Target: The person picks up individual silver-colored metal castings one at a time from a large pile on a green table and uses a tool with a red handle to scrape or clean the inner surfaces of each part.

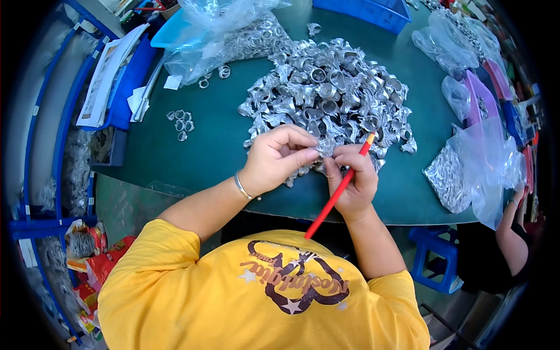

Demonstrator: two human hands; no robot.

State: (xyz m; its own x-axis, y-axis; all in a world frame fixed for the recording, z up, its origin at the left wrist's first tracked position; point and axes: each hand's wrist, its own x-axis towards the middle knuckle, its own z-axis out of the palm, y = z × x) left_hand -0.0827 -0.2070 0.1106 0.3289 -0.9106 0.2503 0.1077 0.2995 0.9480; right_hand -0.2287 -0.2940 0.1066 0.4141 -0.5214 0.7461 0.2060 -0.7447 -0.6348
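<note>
Working with forearms across the six-o'clock edge of a green table (216, 131), well short of the far edge. Pinching a small silver metal piece (324, 147) between thumb and forefinger of the left hand (269, 162), at the heap's near margin. Clamping a red pencil (333, 198) in the right hand (357, 191), fingertips close by the piece, contact unclear. Hemmed in from ten to nearly three o'clock by the heap of silver pieces (326, 87). Open toward nine, up to a cluster of loose rings (182, 125); narrower toward three, before a clear bag of metal pieces (450, 182). Farther off, at eleven, a bagged batch of rings (256, 39); past twelve, a blue bin (367, 13). Off the table, blue shelving (46, 226) at nine, a blue stool (438, 259) between four and five, another person (493, 256) at four.
</note>
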